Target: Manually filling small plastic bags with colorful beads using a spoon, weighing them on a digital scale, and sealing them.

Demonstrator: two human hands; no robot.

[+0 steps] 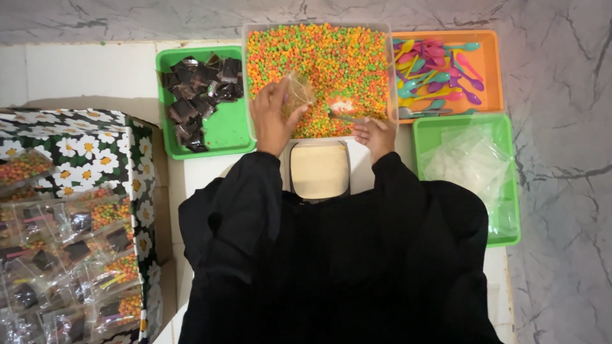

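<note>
A clear bin (254, 76) full of small orange, green and yellow puffed pieces sits at the top centre. Over it, my left hand (273, 118) holds a small clear plastic bag (298, 90) with its mouth up. My right hand (375, 134) grips a scoop or spoon (341, 109) that carries some of the coloured pieces, close beside the bag. A small scale with a beige platform (319, 169) lies just below the bin, between my black-sleeved arms.
A green tray (226, 130) holds dark brown sachets at the left. An orange tray (488, 64) has coloured plastic spoons, and a green tray (503, 185) holds clear bags at the right. A flower-patterned box (95, 143) with several filled packs stands at the far left.
</note>
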